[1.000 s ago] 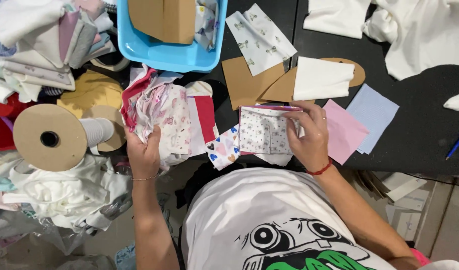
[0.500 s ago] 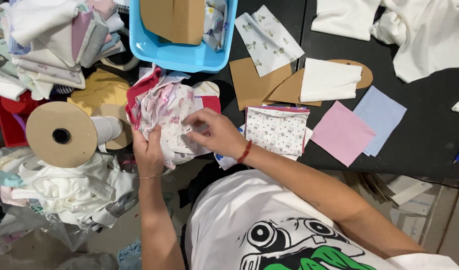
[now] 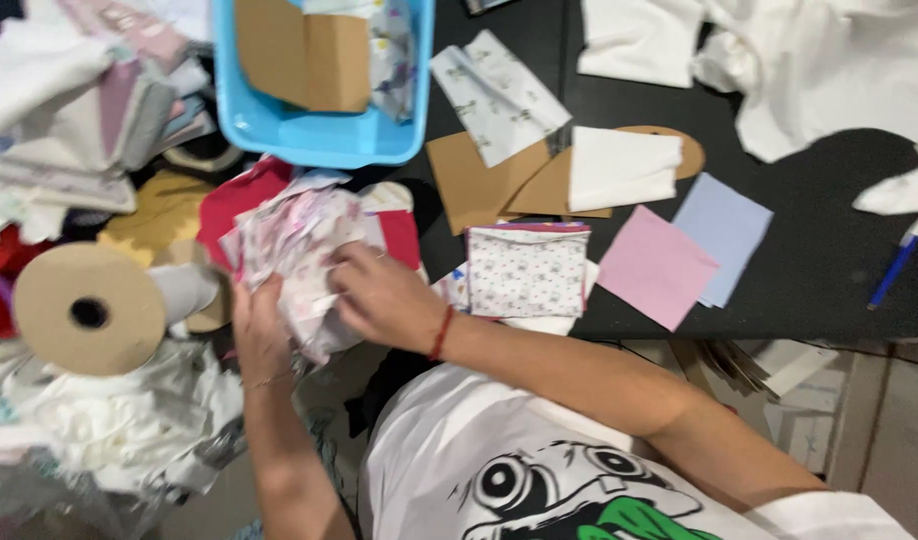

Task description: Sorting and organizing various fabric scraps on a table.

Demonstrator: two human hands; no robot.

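A black tabletop (image 3: pixel 819 270) is seen, strewn with cloth pieces. Near its far left edge a blue plastic tub (image 3: pixel 309 135) is set, and a cardboard spool (image 3: pixel 89 310) is lying at the left. A crumpled bundle of printed fabric (image 3: pixel 299 240) is held just in front of the tub. It is gripped from below by the left hand (image 3: pixel 259 335), fingers curled into it, and from the right by the right hand (image 3: pixel 384 298), fingers closed on its folds. A folded printed pouch (image 3: pixel 527 270) is lying just beside, and a pink square (image 3: pixel 654 265) farther right.
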